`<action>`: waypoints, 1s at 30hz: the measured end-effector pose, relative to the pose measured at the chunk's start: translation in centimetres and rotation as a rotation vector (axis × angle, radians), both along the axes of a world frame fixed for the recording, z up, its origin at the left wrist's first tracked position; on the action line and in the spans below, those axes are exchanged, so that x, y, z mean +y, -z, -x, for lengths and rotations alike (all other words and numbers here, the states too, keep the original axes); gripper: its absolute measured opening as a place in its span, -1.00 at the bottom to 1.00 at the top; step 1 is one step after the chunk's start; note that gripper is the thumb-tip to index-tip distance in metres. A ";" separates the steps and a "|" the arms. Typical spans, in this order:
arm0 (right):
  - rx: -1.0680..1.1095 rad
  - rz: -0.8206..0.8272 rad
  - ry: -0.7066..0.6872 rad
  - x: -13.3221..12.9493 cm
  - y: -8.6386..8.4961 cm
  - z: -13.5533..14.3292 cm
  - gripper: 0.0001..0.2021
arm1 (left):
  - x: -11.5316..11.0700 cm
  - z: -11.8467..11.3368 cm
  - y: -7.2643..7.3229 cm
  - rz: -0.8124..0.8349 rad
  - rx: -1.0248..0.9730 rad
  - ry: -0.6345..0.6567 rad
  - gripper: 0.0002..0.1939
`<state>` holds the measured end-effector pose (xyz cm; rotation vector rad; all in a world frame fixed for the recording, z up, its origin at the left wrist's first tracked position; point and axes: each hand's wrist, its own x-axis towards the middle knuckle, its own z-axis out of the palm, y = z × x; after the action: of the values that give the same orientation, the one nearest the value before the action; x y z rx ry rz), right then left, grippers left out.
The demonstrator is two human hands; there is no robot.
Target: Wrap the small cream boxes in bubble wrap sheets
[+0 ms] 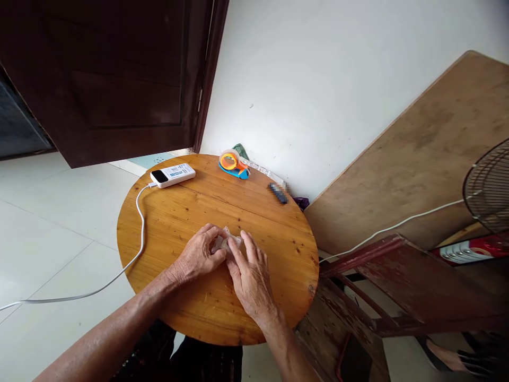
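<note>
We have a small, translucent packet (221, 244) on the round wooden tabletop (159, 228), between our left hand (201, 252) and our right hand (251, 271). Both hands touch it, but we cannot tell whether either one actually grips it. Beyond it, we see a tape dispenser (238, 172) near the tabletop's far edge.

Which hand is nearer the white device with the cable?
Left. The left hand is nearer the wearer than the white device, slightly rightward; the right hand sits farther right.
</note>
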<state>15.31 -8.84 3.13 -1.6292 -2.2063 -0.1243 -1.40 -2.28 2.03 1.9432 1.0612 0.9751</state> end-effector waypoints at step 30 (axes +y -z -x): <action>0.259 -0.286 -0.055 -0.8 0.8 -0.3 -0.72 | -0.1 -0.4 0.3 -0.004 -0.055 -0.043 -0.76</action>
<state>15.56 -9.62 2.29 -1.3463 -1.9353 -0.1924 -0.99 -2.41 1.70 1.8932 1.0748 1.0491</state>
